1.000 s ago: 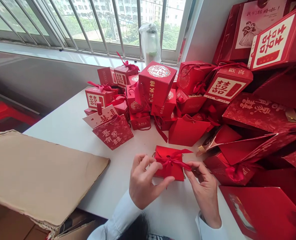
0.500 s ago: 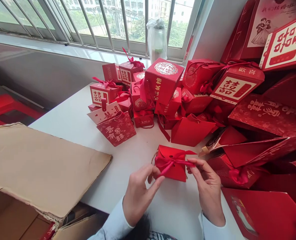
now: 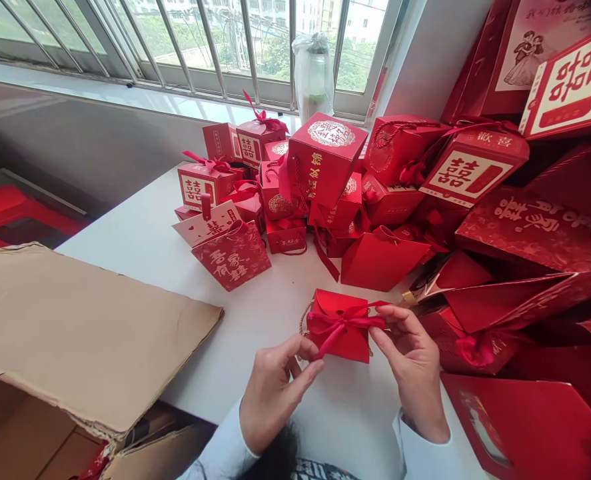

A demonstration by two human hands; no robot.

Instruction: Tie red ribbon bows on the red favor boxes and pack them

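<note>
Head view: seated person's two bare hands over a white table point(image 3: 255, 333), seen from above.

Left hand point(image 3: 275, 400): partly closed; thumb and curled fingers pinch the lower ribbon tail at the box's lower left corner.

Right hand point(image 3: 410, 367): partly closed; thumb and forefinger pinch the ribbon's right-hand end at the box's upper right edge.

Small red gift box point(image 3: 350, 343): lying on the table between the hands, flap side up, with a thin gold cord loop point(image 3: 302, 320) at its left side.

Red satin ribbon point(image 3: 342, 321): tied in a loose bow across the box front.

Red gift boxes point(image 3: 198, 187): clustered beyond the hands, printed with double-happiness characters, around a larger box with gold lettering point(image 3: 322, 157).

Red gift bags point(image 3: 530, 230): heaped at the table's right side.

Cardboard flap point(image 3: 90, 327): overlapping the table's near left edge.

Window point(image 3: 215, 47): barred, behind the table; a plastic-wrapped bottle point(image 3: 314, 77) stands on its sill.
</note>
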